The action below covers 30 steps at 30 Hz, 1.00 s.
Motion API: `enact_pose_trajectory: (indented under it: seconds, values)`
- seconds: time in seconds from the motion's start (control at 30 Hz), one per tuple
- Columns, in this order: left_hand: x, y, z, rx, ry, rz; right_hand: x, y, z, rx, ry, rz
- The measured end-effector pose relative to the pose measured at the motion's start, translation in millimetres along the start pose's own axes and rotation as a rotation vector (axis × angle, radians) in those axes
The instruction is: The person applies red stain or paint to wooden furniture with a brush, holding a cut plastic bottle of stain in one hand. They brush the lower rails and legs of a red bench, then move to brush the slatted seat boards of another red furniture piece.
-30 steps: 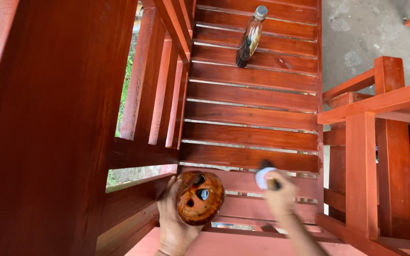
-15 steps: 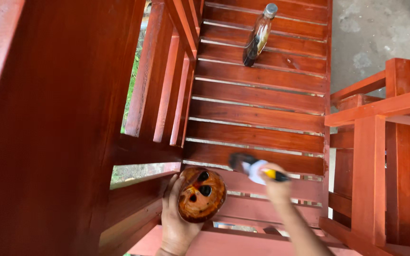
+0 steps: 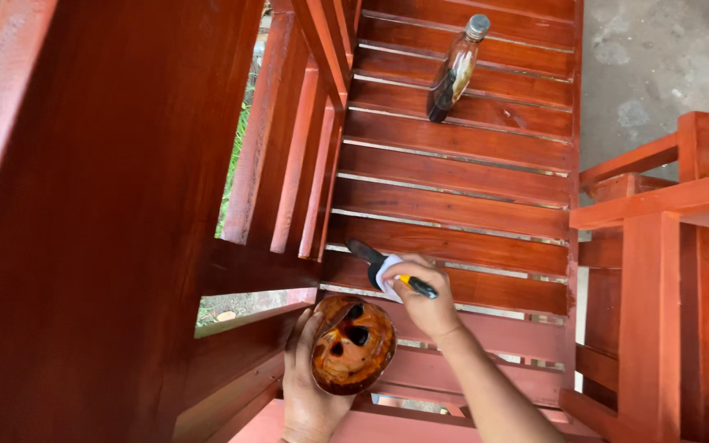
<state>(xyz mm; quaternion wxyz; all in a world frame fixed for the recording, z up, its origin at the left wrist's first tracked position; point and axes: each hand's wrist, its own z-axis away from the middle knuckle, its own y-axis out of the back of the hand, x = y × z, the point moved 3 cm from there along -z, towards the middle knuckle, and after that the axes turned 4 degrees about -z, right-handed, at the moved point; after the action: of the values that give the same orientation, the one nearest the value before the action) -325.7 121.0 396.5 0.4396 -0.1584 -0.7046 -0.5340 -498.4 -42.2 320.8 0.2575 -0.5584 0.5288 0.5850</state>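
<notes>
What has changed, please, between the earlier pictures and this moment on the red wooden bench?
The right hand has swung its paintbrush leftward and down, so the dark bristles now lie on a red seat slat near the armrest. The left hand keeps hold of the round brown bowl of stain, and the dark plastic bottle stays upright on the bench.

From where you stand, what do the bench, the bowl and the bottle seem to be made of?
The bench looks like wood: separate slats with grain, under a glossy red-brown stain. The bowl in the left hand seems a hard rounded shell, perhaps coconut or plastic, smeared with dark liquid. The bottle looks like clear plastic or glass with a grey cap; I cannot tell which.
</notes>
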Motion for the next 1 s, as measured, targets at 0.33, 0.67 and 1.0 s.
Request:
enact_pose_trajectory:
  seconds: [0.33, 0.67, 1.0]
  values:
    - [-2.8, -2.2, -1.6, 0.044, -0.007, 0.012, -18.6, -53.4, -34.9, -0.297, 0.042, 0.027]
    - [-2.2, -6.5, -4.6, 0.064, -0.044, 0.001, 16.9, 37.7, 17.8, -0.017, -0.083, 0.142]
    - [7.0, -11.8, -14.4, -0.036, 0.025, 0.011, 55.3, 166.0, 73.9, 0.302, -0.234, 0.427]
